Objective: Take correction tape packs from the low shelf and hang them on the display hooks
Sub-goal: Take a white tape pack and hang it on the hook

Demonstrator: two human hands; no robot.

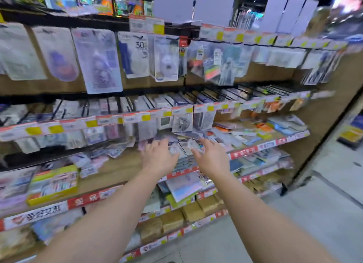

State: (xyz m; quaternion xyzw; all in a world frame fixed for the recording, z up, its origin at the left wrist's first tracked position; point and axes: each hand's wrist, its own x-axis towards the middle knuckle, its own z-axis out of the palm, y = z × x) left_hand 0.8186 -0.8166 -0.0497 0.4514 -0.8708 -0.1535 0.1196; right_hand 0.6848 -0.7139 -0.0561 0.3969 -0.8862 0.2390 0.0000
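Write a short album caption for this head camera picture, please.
Both hands, left hand and right hand, reach for small packs lying on a shop shelf, below rows of hanging packets.

I'm looking at a shop, a stationery aisle by the look of the stock. A tall brown wooden shelving unit (334,90) fills my view, its tiers edged with orange-and-yellow paper price labels (110,119). Clear plastic blister packs on white backing cards (97,60) hang in a row from the top rail. Lower down, red-and-white printed shelf-edge strips (243,151) run along the boards, above flat stacks of brown paper pads (172,220). A yellow-green cardboard display box (53,184) sits on the left. Pale grey floor tiles (314,213) stretch away on the right. Much of it is blurred.
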